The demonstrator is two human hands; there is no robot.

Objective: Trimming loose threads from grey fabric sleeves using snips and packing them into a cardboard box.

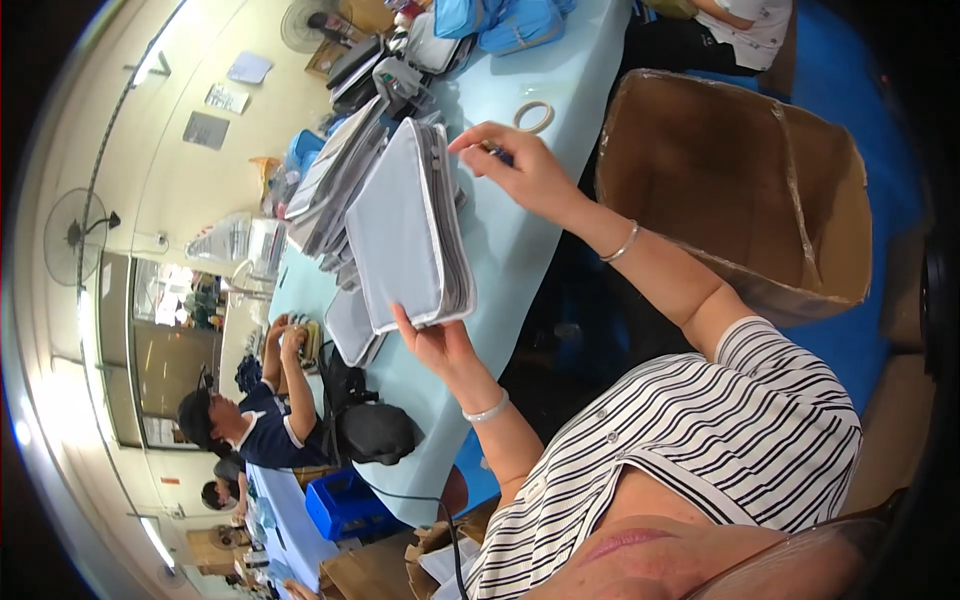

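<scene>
A light grey rectangular zip case (405,225) with white piping is held tilted above the pale blue table. My left hand (445,348) grips its lower edge, thumb on the flat front and fingers behind. Beside the zipped edge near its top corner is my right hand (525,175), index finger stretched to the corner and other fingers curled round a small dark blue item (500,154), too small to name. Behind the case leans a stack of similar grey cases (335,185). Another grey case (350,325) lies under its lower end.
A tape roll (533,117) lies on the pale blue table (490,260). To the right stands a big open cardboard box (730,180). Blue bags (525,25) sit at the far end. A black rounded object (378,432) is near a co-worker (265,425) and a blue stool (350,503).
</scene>
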